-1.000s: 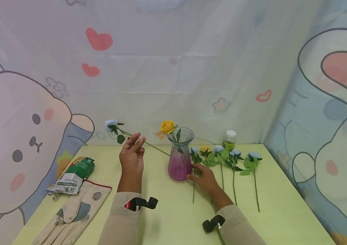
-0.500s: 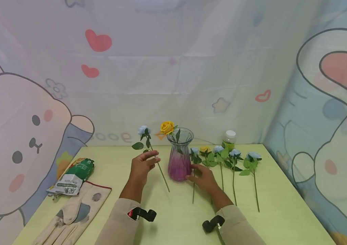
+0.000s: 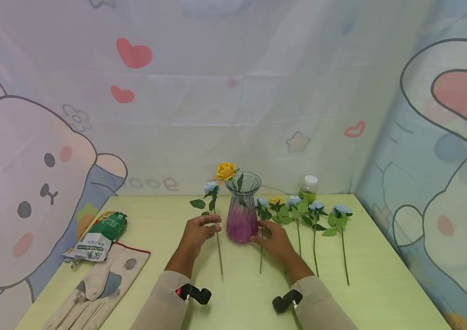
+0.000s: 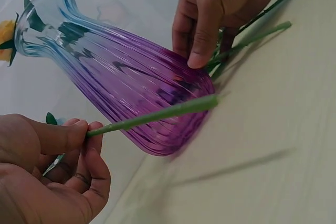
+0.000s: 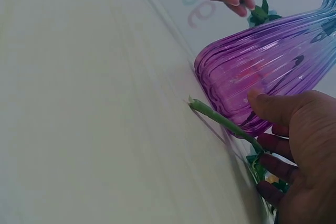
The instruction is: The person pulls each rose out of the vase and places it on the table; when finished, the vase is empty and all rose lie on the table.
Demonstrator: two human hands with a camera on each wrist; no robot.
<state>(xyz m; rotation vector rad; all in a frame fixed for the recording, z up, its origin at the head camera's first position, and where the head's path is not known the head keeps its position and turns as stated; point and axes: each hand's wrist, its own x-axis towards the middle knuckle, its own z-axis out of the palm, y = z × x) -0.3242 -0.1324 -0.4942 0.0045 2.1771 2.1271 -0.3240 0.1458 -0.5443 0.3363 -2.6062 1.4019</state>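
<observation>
My left hand (image 3: 200, 230) pinches the green stem of a blue artificial rose (image 3: 211, 187) between thumb and fingers, left of the vase. The rose stands nearly upright, bloom up, and its cut stem end points down above the table. A ribbed glass vase (image 3: 241, 224), clear blue at the flared top and purple below, stands mid-table. My right hand (image 3: 276, 239) holds the vase low on its right side; the thumb (image 5: 270, 107) lies against the glass. One yellow rose (image 3: 226, 171) stands in the vase, leaning left over the rim.
Several blue roses (image 3: 342, 209) and a yellow rose (image 3: 276, 201) lie in a row right of the vase, stems toward me. Behind them stands a white-capped bottle (image 3: 310, 184). At left are a green-and-white packet (image 3: 102, 236) and a work glove (image 3: 113, 279).
My left hand has come right and down, swinging the blue rose from a slant at far left to nearly upright beside the vase. The right hand and vase have stayed in place.
</observation>
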